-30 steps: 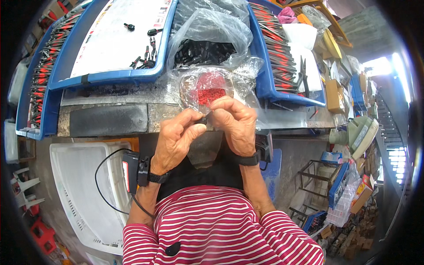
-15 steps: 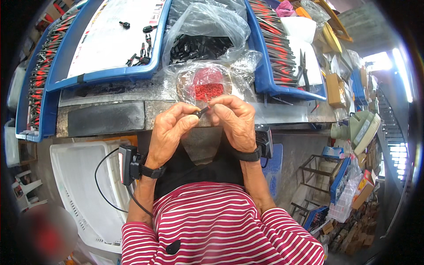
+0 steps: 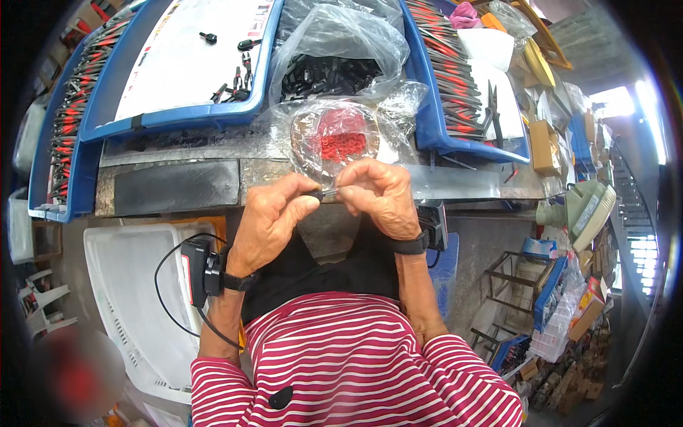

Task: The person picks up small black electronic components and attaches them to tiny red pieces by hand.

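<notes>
My left hand (image 3: 274, 220) pinches a small black plastic part (image 3: 314, 193) between thumb and forefinger, at the table's front edge. Facing it, my right hand (image 3: 380, 199) is closed in a pinch at the part's other end, on a thin greyish piece (image 3: 331, 192); its exact kind is too small to tell. Just beyond both hands, a round dish (image 3: 299, 139) lined with clear plastic holds small red pieces (image 3: 343, 146). Behind it lies an open clear plastic bag (image 3: 341, 28) full of small black parts (image 3: 327, 78).
To the left, a blue tray (image 3: 163, 121) carries white paper and several loose black parts (image 3: 238, 82). Blue trays of red-and-black slender items (image 3: 455, 78) flank the table. Pliers (image 3: 493, 110) lie at right. A white plastic crate (image 3: 128, 285) stands below left.
Both hands have come slightly nearer me. The part between them has turned more level; its red tip no longer shows, and a greyish piece shows at the right fingertips.
</notes>
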Tool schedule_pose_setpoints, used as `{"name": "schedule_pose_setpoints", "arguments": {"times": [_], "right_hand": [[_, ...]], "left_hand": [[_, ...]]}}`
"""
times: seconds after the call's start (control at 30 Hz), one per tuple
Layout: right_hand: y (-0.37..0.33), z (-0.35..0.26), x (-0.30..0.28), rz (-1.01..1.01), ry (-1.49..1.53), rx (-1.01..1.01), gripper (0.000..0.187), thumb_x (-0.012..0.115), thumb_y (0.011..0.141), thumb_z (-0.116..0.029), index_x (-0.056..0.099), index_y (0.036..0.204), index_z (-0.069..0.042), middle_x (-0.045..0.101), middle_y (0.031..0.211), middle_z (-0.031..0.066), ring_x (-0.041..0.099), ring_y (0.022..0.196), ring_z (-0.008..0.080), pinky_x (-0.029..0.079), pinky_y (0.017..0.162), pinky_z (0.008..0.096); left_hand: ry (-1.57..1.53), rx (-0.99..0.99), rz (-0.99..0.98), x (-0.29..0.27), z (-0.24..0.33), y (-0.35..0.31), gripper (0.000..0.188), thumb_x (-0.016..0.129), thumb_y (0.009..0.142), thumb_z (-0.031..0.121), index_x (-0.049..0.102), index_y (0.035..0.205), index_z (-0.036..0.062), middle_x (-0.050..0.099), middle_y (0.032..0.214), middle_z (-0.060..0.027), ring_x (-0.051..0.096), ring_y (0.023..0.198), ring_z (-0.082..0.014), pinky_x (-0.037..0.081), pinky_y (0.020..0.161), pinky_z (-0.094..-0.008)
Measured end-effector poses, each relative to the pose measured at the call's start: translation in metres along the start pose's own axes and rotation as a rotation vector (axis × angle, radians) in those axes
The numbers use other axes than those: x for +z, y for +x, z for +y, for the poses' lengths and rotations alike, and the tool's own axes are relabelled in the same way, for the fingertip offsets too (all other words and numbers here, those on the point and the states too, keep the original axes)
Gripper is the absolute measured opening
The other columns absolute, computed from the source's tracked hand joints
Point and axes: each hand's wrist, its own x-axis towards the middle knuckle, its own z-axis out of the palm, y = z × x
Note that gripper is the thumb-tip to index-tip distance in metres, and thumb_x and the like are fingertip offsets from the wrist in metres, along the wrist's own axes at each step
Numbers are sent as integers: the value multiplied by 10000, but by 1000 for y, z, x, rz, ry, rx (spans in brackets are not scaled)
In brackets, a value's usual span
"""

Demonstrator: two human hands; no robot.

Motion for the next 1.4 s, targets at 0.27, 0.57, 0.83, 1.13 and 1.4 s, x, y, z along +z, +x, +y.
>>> {"name": "schedule_pose_setpoints", "arguments": {"times": [0.27, 0.57, 0.83, 1.13, 1.4], "right_hand": [[0, 2, 4, 32, -78, 23, 111, 602, 752, 1, 591, 863, 2, 582, 661, -1, 511, 531, 23, 409, 476, 152], [4, 1, 14, 22, -73, 35, 147, 584, 790, -8, 570, 935, 13, 583, 726, 22, 534, 592, 48, 428, 496, 175], [17, 7, 8, 370, -532, -377, 135, 528, 799, 12, 561, 930, 12, 555, 734, 74, 522, 566, 117, 431, 506, 239], [24, 12, 20, 390, -1190, -493, 89, 593, 755, -92, 527, 794, -46, 483, 760, 118, 547, 650, 286, 436, 551, 366], [26, 12, 18, 411, -1125, -441, 101, 592, 737, -73, 495, 758, -54, 488, 735, 107, 546, 626, 284, 428, 545, 371]], "left_hand": [[169, 165, 43, 8, -3, 0, 143, 579, 807, 83, 563, 869, -45, 557, 680, -71, 524, 607, -109, 408, 559, -229], [156, 157, 95, 11, 0, 2, 133, 568, 781, 23, 549, 906, -17, 579, 712, -160, 599, 619, -252, 438, 550, -291], [505, 386, 504, -36, 42, 32, 142, 537, 816, 34, 565, 945, -16, 568, 738, -34, 502, 636, -86, 402, 567, -216], [978, 302, 806, -86, 21, 82, 227, 534, 756, -1, 566, 981, -6, 598, 870, -167, 597, 728, -307, 463, 662, -355], [717, 450, 362, -18, 24, 110, 174, 545, 735, -12, 558, 906, 15, 587, 859, -147, 594, 720, -296, 475, 642, -353]]}}
